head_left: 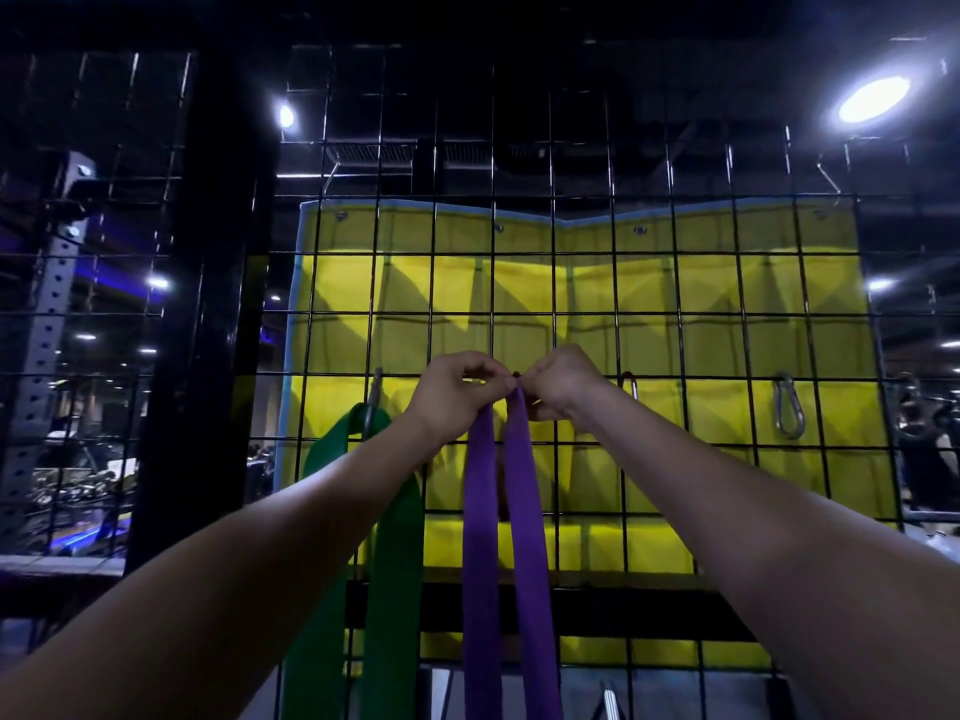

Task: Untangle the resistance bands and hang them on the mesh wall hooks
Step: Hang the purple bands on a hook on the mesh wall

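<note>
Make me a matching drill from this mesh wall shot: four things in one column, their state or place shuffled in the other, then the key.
Things:
1. green band
2. purple band
3. steel carabiner
4. yellow panel

States:
A. behind the mesh
B. top pinched by left hand and right hand
C. clipped to the mesh at far right, holding nothing
D. hangs from a hook, left of the hands

Pairs: 1-D, 2-B, 3-C, 4-A
</note>
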Demonstrator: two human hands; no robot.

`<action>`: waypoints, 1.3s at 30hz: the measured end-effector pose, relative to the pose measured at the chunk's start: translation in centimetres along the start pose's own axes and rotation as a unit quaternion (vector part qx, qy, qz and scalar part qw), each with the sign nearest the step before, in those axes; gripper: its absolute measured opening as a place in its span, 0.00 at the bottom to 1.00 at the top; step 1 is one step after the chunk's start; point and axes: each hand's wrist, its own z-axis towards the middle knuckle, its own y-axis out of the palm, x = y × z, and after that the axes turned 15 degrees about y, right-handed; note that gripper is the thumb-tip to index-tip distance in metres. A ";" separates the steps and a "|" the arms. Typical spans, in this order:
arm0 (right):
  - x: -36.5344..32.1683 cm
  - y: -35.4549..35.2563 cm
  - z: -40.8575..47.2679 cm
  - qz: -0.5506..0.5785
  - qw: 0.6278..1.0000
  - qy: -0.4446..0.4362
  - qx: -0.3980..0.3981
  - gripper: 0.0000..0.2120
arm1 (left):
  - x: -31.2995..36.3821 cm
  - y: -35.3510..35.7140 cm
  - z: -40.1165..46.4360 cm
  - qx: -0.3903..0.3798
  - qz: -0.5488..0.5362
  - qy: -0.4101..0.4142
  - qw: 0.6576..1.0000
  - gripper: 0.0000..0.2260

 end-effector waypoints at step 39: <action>-0.1 -1.9 -0.3 -0.016 0.997 -0.019 -0.071 0.02 | -1.6 1.7 -2.2 0.056 0.099 0.093 0.989 0.03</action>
